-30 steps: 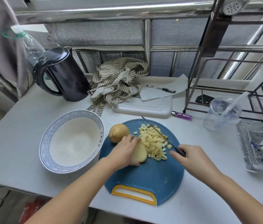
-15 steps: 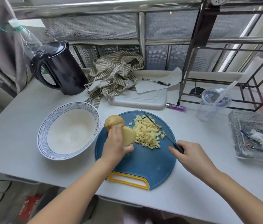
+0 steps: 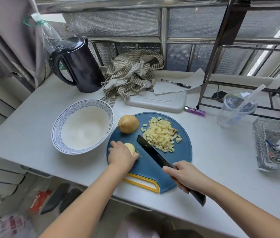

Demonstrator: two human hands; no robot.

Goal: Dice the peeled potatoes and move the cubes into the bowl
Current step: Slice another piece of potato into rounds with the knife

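A round blue cutting board with a yellow handle lies at the counter's front. On it my left hand holds a potato half down near the board's left edge. My right hand grips the handle of a black knife, whose blade slants across the board just right of the potato half. A heap of potato cubes sits at the board's back right. A whole potato rests at the board's back left. The white bowl with a blue rim stands left of the board, holding nothing.
A dark kettle and a striped cloth stand behind. A white board with paper and a pen, a purple lighter, a plastic cup, a metal rack and a glass tray fill the back and right.
My left hand carried the potato half from beside the cubes down to the board's left front. My right hand drew the knife off the cube heap, towards me.
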